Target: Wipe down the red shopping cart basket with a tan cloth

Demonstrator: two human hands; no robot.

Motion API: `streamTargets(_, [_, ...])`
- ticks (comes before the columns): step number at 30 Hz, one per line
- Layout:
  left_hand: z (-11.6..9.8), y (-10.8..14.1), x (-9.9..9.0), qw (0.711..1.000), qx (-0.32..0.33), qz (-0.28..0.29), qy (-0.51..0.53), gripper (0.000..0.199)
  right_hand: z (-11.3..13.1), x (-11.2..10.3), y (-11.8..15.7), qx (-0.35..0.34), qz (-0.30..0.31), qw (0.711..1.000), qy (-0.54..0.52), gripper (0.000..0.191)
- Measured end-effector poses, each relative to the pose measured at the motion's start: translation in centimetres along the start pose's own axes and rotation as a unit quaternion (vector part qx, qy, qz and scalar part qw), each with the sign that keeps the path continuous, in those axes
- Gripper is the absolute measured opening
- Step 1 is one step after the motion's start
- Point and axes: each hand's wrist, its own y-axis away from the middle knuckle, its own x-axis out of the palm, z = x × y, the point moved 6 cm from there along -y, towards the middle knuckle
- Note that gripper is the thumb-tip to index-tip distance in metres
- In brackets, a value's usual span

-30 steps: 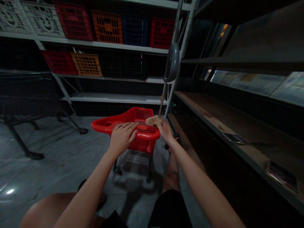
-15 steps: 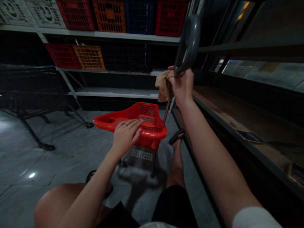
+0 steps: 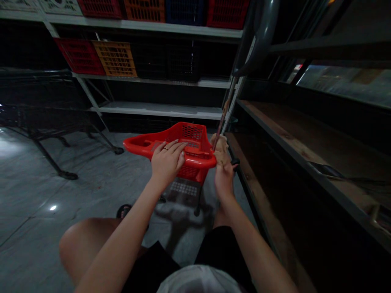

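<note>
A small red plastic shopping cart (image 3: 200, 162) stands on the floor before my knees. My left hand (image 3: 166, 160) lies over its near rim, fingers stretched out flat. At the cart's right corner, my right hand (image 3: 224, 181) grips a tan cloth (image 3: 222, 148), which is bunched around or against the foot of a thin upright pole (image 3: 220, 126); I cannot tell which. My right fingers are partly hidden by the cloth. High above, a dark grey loop-shaped part (image 3: 261, 40) shows at the pole's upper end.
Ahead, a white metal rack (image 3: 159, 109) carries several plastic crates, among them a yellow crate (image 3: 115, 57) and a red crate (image 3: 80, 56). A dark wire shopping cart (image 3: 45, 110) stands at left. Close on my right runs a wooden shelf (image 3: 293, 134).
My right hand has come down with the cloth from just under the grey loop to the pole's base by the cart. The left hand stays on the rim. The view has shifted slightly.
</note>
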Motion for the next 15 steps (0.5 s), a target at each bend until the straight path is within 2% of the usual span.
streamTargets(2, [-0.5, 0.1, 0.2, 1.0, -0.013, 0.0, 0.007, 0.042, 3.1, 0.5, 3.3, -0.037, -0.032, 0.997, 0.055, 0.052])
streamTargets(4, [-0.9, 0.1, 0.6, 0.999, -0.029, 0.018, 0.017, 0.039, 6.0, 2.4, 5.8, -0.084, 0.008, 0.993, 0.085, 0.054])
streamTargets(6, [-1.0, 0.1, 0.9, 0.997, -0.056, 0.041, 0.039, 0.038, 7.8, 4.1, 6.7, -0.105, 0.042, 0.988, 0.108, 0.056])
streamTargets(8, [-1.0, 0.1, 0.8, 0.991, -0.078, 0.055, 0.092, 0.044, 8.2, 4.5, 5.8, -0.074, 0.033, 0.99, 0.112, 0.057])
streamTargets(10, [-1.1, 0.1, 0.5, 0.981, -0.071, 0.056, 0.169, 0.051, 7.6, 4.0, 3.7, -0.022, 0.048, 0.996, 0.076, 0.058])
streamTargets(12, [-1.9, -0.1, 0.0, 0.973, -0.028, 0.05, 0.225, 0.059, 6.8, 3.3, 1.4, 0.027, 0.113, 0.993, -0.013, 0.061])
streamTargets(15, [-3.3, -0.7, -0.2, 0.978, 0.004, 0.045, 0.204, 0.074, 5.9, 2.2, -1.1, 0.081, 0.238, 0.955, -0.16, 0.068])
